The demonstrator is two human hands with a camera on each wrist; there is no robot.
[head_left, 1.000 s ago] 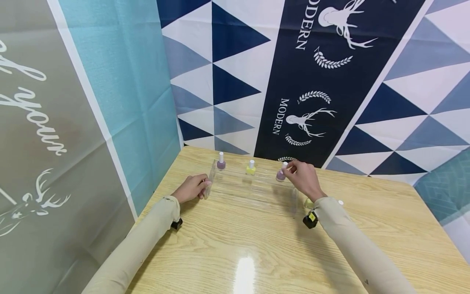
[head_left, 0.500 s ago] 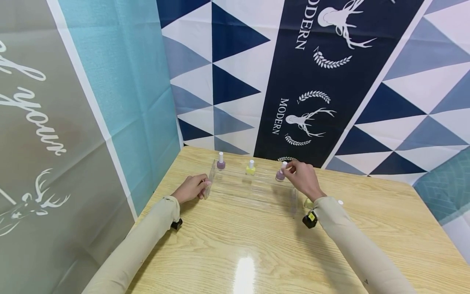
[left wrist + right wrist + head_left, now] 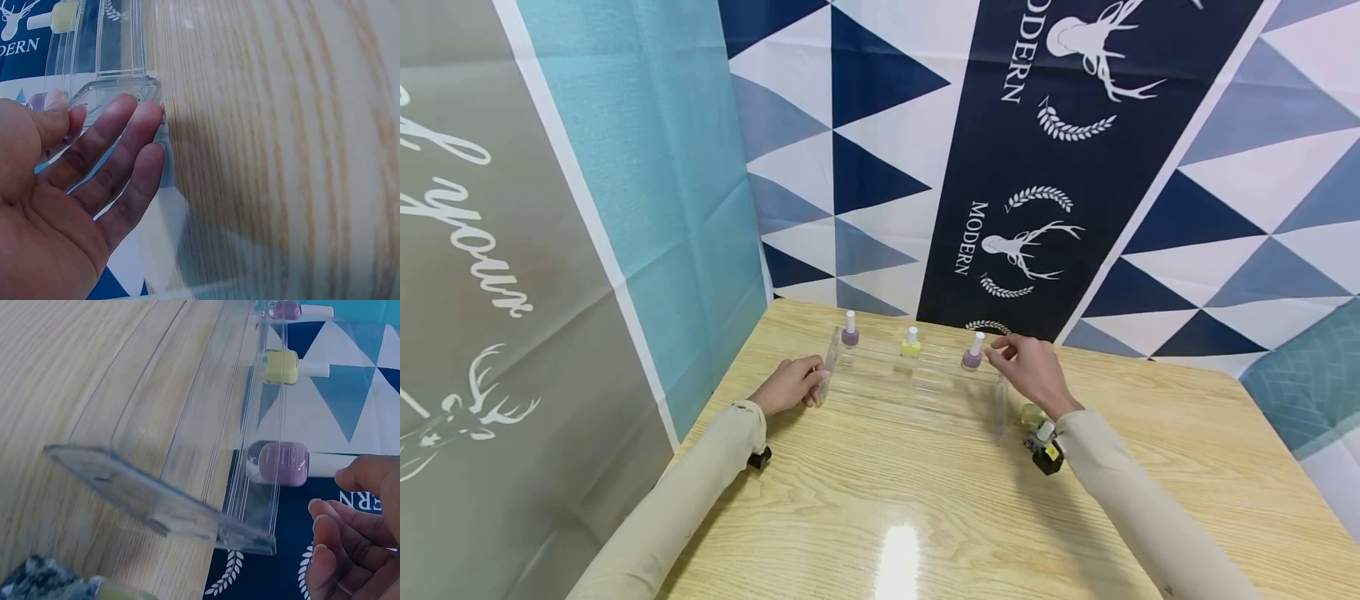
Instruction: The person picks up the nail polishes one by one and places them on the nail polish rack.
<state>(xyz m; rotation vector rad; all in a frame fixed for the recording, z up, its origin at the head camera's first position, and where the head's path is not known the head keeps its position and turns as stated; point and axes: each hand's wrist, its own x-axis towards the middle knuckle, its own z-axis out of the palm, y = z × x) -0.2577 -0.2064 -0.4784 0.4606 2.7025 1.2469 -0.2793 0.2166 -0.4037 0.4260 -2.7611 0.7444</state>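
Observation:
A clear stepped display rack (image 3: 917,392) stands on the table, also seen end-on in the right wrist view. Along its top step stand a purple nail polish bottle (image 3: 850,335) at left, a yellow nail polish bottle (image 3: 911,346) in the middle and another purple nail polish bottle (image 3: 972,360) at right, all white-capped. My left hand (image 3: 790,382) holds the rack's left side panel between thumb and fingers. Just right of the right-hand purple bottle is my right hand (image 3: 1028,368), fingers loosely bent and holding nothing; its thumb tip is close to the cap (image 3: 322,465).
On the table right of the rack lies another yellow bottle (image 3: 1032,413), partly hidden by my right wrist. A patterned cloth backdrop (image 3: 880,167) rises behind the table, and a grey and teal one (image 3: 677,208) at the left.
My right hand has let go of the right-hand purple bottle's cap and shifted slightly right. The bottle stands on the rack's top step. My left hand has stayed on the side panel.

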